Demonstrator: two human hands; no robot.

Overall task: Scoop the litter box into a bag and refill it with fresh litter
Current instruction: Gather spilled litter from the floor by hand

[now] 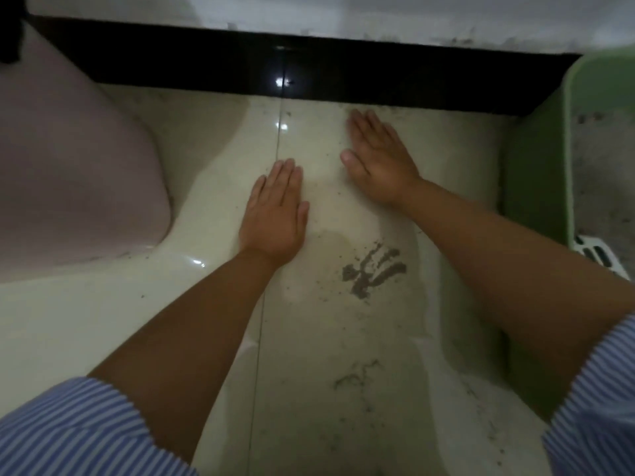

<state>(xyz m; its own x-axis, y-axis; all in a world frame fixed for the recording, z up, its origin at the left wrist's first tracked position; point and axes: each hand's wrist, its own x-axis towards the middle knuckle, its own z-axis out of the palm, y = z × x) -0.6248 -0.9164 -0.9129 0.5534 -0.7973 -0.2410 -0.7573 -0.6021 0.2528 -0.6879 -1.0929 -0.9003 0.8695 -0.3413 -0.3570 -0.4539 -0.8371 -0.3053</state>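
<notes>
Fingers of both hands lie straight and flat against the floor (pixel 206 321), holding nothing. On the left hand (pixel 275 214) the fingers (pixel 285 176) are pressed together and point toward the black skirting (pixel 343 67), and the palm rests just left of a floor tile joint. On the right hand (pixel 378 163) the fingers (pixel 367 128) angle up and to the left, with the thumb spread toward the left hand; this hand sits farther forward, near the skirting. Both forearms are bare, and blue-and-white striped sleeves (pixel 86 431) show at the lower corners of the view. Between and below the two hands, a small patch of grey litter (pixel 372 273) lies smeared on the pale glossy tile, with finer grains scattered around it and a thinner streak nearer the person. The green litter box (pixel 536 201) stands at the right edge of the view, its wall just beside the right forearm; grey litter is visible inside it, and a white slotted scoop (pixel 598 252) rests against its near rim. A pale pink bag-like shape (pixel 75 173) occupies the left side of the floor, well apart from the left hand; its exact nature cannot be determined.
</notes>
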